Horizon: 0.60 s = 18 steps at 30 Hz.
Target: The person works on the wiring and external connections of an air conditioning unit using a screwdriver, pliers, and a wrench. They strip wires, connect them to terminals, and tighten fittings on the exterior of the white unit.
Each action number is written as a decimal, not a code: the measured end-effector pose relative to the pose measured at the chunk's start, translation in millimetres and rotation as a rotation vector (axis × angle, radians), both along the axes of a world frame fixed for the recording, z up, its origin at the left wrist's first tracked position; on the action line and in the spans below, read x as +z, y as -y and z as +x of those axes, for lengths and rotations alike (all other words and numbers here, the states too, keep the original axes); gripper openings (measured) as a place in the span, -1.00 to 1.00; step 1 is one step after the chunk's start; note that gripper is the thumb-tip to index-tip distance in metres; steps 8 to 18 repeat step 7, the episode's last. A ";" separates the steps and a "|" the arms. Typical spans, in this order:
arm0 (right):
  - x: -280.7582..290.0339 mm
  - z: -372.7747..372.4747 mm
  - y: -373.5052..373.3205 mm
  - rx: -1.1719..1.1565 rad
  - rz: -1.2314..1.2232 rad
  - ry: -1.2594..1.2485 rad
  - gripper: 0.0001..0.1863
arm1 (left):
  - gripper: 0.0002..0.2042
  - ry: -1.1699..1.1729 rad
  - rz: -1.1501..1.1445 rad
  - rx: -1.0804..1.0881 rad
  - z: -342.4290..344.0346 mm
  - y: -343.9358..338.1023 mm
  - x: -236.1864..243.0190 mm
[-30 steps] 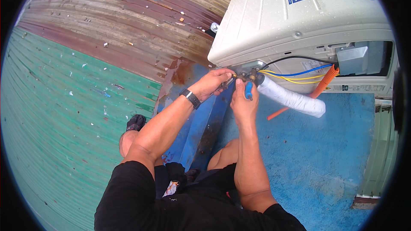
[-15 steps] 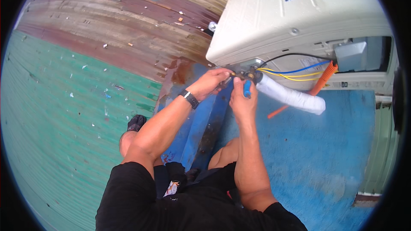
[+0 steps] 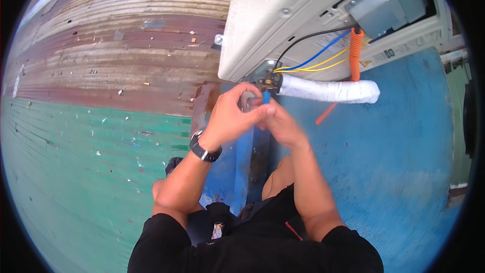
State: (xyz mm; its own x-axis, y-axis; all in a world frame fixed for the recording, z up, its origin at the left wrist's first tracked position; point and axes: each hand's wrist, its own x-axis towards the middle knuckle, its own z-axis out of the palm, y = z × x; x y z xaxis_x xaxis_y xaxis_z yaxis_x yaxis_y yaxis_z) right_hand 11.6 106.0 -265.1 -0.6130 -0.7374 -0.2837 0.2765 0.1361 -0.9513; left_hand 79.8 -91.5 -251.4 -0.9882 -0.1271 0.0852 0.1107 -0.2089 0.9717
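Observation:
Both my hands meet just below the brass service valve (image 3: 269, 82) on the side of a white outdoor air-conditioner unit (image 3: 283, 20). My left hand (image 3: 230, 114), with a black watch above it, has its thumb and fingers curled round a blurred grey piece (image 3: 246, 102) that I cannot make out. Its thumb reaches across to my right hand (image 3: 284, 125), whose fingers are closed and partly hidden. A small blue piece (image 3: 266, 97) stands up between the hands, at my right fingertips. Right of the valve, a white-wrapped pipe (image 3: 328, 91) sticks out.
Black, blue and yellow wires (image 3: 318, 64) run from the valve toward a grey cover (image 3: 380, 12). An orange corrugated conduit (image 3: 355, 53) hangs behind the pipe. A blue surface (image 3: 384, 162) lies on the right; green corrugated sheeting (image 3: 101, 182) and rusty brown sheeting (image 3: 116, 45) lie left.
The view has shifted and turned, so the unit sits differently. My left hand has drawn back from the valve, and its thumb now meets my right hand, which has turned inward with the blue piece.

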 end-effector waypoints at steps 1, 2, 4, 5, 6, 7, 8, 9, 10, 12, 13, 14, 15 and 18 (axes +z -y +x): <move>-14.3 2.9 0.0 -0.064 0.101 -0.207 -0.42 | -0.65 -0.066 -0.086 0.028 6.9 -6.4 11.0; -25.0 7.5 12.6 -0.103 0.184 -0.403 -0.42 | -0.64 -0.122 -0.189 0.084 16.4 -4.8 19.2; -18.4 21.5 28.1 -0.088 -0.025 -0.271 -0.38 | -0.64 -0.212 -0.261 0.178 17.7 -12.4 20.1; -19.2 23.9 30.2 -0.115 -0.150 -0.186 -0.36 | -0.65 -0.243 -0.369 0.244 15.7 -15.9 16.0; -19.8 24.5 31.1 -0.140 -0.276 -0.099 -0.35 | -0.66 -0.272 -0.476 0.313 14.2 -18.1 12.4; -19.2 24.3 31.6 -0.140 -0.279 -0.102 -0.35 | -0.66 -0.230 -0.530 0.319 13.9 -19.4 10.7; -19.2 24.3 31.6 -0.140 -0.279 -0.102 -0.35 | -0.66 -0.230 -0.530 0.319 13.9 -19.4 10.7; -19.2 24.3 31.6 -0.140 -0.279 -0.102 -0.35 | -0.66 -0.230 -0.530 0.319 13.9 -19.4 10.7; -19.2 24.3 31.6 -0.140 -0.279 -0.102 -0.35 | -0.66 -0.230 -0.530 0.319 13.9 -19.4 10.7; -19.2 24.3 31.6 -0.140 -0.279 -0.102 -0.35 | -0.66 -0.230 -0.530 0.319 13.9 -19.4 10.7; -19.2 24.3 31.6 -0.140 -0.279 -0.102 -0.35 | -0.66 -0.230 -0.530 0.319 13.9 -19.4 10.7; -19.2 24.3 31.6 -0.140 -0.279 -0.102 -0.35 | -0.66 -0.230 -0.530 0.319 13.9 -19.4 10.7; -19.2 24.3 31.6 -0.140 -0.279 -0.102 -0.35 | -0.66 -0.230 -0.530 0.319 13.9 -19.4 10.7; -19.2 24.3 31.6 -0.140 -0.279 -0.102 -0.35 | -0.66 -0.230 -0.530 0.319 13.9 -19.4 10.7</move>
